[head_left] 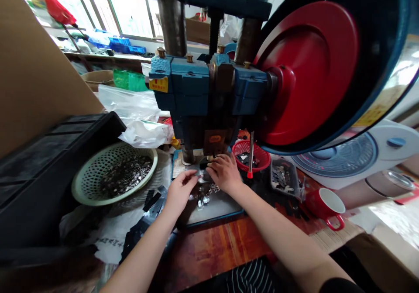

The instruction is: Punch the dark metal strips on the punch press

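Head view: two bare hands reach under a big blue metal press [190, 87], over its flat grey metal plate [225, 208]. The left hand [180, 188] has its thumb and pointing finger stretched out, tips close to each other — I cannot tell if they pinch anything. The right hand [225, 173] has its fingers bent and a bit spread, with the tips at a small black block [204, 163]. They seem to touch it, but I cannot tell if they grip it. That block is low under the press, its long side going roughly left to right. Small shiny metal parts [203, 202] lie on the plate between the wrists — too blurry to say which way each one points. Past the right hand is a round red plastic basket [262, 165]. Below is a red-brown wooden desk [212, 245].
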A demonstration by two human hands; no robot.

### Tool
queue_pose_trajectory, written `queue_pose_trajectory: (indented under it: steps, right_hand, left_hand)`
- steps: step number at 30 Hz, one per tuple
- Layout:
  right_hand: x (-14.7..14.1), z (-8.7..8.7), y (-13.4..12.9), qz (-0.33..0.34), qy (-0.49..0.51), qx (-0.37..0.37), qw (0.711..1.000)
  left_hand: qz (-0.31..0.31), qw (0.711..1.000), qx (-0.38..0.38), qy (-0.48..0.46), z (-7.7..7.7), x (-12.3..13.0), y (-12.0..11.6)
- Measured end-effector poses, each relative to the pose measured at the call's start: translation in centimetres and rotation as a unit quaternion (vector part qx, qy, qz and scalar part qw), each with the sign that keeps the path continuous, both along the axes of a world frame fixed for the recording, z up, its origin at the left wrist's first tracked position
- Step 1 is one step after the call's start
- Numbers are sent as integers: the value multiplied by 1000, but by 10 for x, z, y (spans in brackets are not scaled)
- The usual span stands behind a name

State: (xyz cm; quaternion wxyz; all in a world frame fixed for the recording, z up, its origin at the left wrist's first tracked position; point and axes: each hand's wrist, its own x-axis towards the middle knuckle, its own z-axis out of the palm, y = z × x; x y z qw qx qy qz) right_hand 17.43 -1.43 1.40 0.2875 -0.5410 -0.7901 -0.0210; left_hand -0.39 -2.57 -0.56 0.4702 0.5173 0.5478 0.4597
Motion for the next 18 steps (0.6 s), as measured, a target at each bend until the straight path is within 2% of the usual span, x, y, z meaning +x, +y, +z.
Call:
queue_pose_trajectory:
  steps: [5,9,12,18]
  right_hand:
    - [0,-1,-2,13,9,6,1000]
    - [5,-10,2,-9,115,-3,993]
    - [10,-17,5,-24,167,25,985]
    - [14,-21,-1,-2,96,36,995]
  left_hand:
    - [15,996,57,69,8,4,18]
    - [2,985,94,144,17,13,24]
    - [-6,971,128,202,21,22,30]
    - [-1,956,162,247,17,30,40]
